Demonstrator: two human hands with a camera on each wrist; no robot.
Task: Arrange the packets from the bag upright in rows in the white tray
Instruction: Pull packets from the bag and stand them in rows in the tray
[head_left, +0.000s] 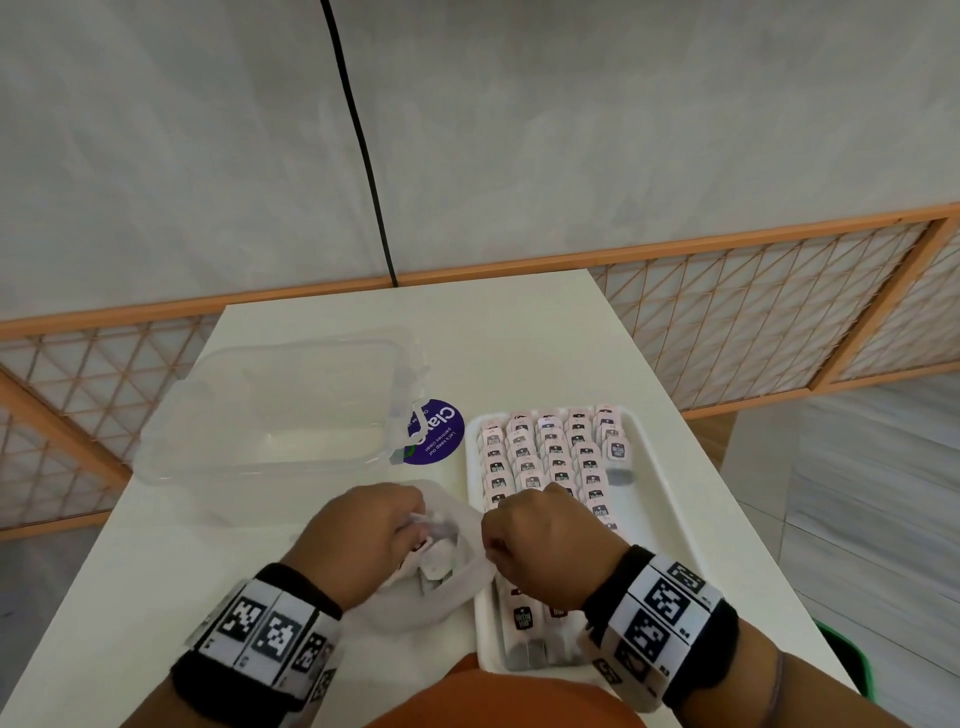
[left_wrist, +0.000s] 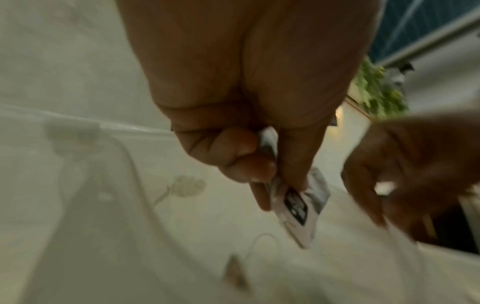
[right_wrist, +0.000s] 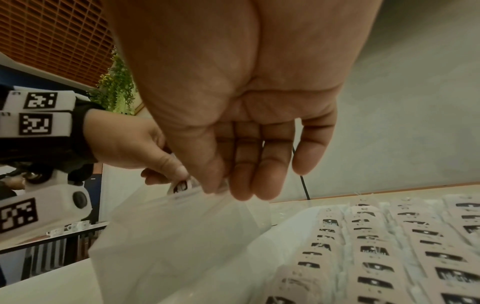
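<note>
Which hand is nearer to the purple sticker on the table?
Left. The left hand is at the bag just below the purple sticker; the right hand is further right, over the tray.

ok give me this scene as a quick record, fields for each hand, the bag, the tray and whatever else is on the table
left hand: grips packets at the bag's mouth
right hand: pinches the bag's edge, holding it open
bag: translucent white plastic, on the table left of the tray, packets inside
white tray: rows of packets standing upright, a few lying flat at the near end
clear container: far left of the table
purple sticker: between container and tray
</note>
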